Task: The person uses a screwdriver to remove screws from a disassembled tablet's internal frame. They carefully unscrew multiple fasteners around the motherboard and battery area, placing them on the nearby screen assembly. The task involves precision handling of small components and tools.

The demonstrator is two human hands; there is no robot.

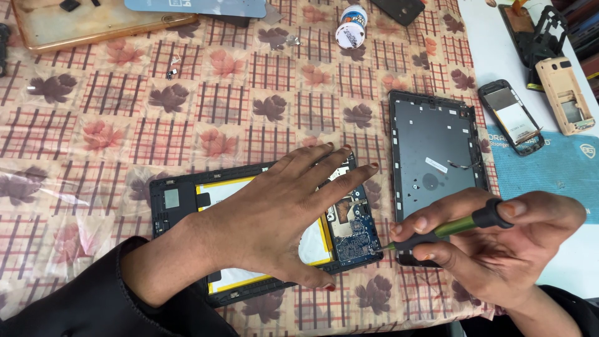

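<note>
- Head view: the opened black tablet with a yellow-edged silver battery and a blue circuit board (187, 203) lies on the flower-patterned plastic tablecloth (112, 118), near the table's front edge
- The left hand (281, 218) lies flat on that opened tablet with its fingers spread wide, palm down over the battery, gripping nothing
- The right hand (499, 240), just right of the opened tablet, is closed round a green-and-black screwdriver (452, 228); thumb and fingers pinch the handle, and the metal tip rests at the right edge of the blue board
- The detached dark grey tablet back cover (433, 146) lies just right of the opened tablet, partly under the right hand
- A small black phone frame with a silver panel (511, 117) lies right of the back cover, beyond the cloth's edge, on a blue work mat (555, 165)
- A beige opened phone body (564, 93) sits further right of the opened tablet, well apart from it
- A small white round container (351, 28) stands behind the opened tablet, well apart
- A gold-rimmed tablet (93, 22) lies far behind the opened tablet, at the far left
</note>
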